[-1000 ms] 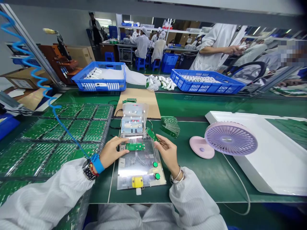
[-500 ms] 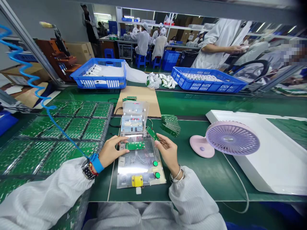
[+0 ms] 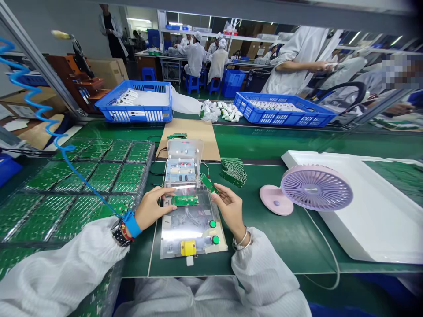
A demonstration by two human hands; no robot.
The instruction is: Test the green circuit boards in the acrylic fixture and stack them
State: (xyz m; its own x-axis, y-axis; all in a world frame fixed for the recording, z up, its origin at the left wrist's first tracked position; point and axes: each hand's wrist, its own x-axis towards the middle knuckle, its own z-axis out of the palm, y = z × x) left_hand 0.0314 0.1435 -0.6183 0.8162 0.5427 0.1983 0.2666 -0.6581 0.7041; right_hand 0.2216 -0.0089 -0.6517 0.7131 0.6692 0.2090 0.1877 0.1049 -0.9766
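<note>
My left hand (image 3: pixel 152 205) has its thumb and forefinger at the two long edges of a green circuit board (image 3: pixel 185 200), gripping its left end. That board lies flat on a clear-topped test fixture (image 3: pixel 185 229) with two green buttons and a yellow part at its front. My right hand (image 3: pixel 229 207) pinches a second green circuit board (image 3: pixel 207 183) between thumb and fingers, tilted over the fixture's right edge. Behind the boards, a small display module (image 3: pixel 181 170) with red digits sits under a raised clear lid (image 3: pixel 185 149).
Trays of circuit boards (image 3: pixel 102 176) fill the left. A fan of boards (image 3: pixel 234 171) lies behind my right hand. A pink fan (image 3: pixel 316 188) and a white tray (image 3: pixel 373 229) stand right. Blue baskets (image 3: pixel 134 116) line the back; a coiled blue cord (image 3: pixel 49 125) runs to my left wrist.
The whole view has shifted slightly. Both hands keep nearly the same place and hold on the boards. A person in the background at upper left shows more fully.
</note>
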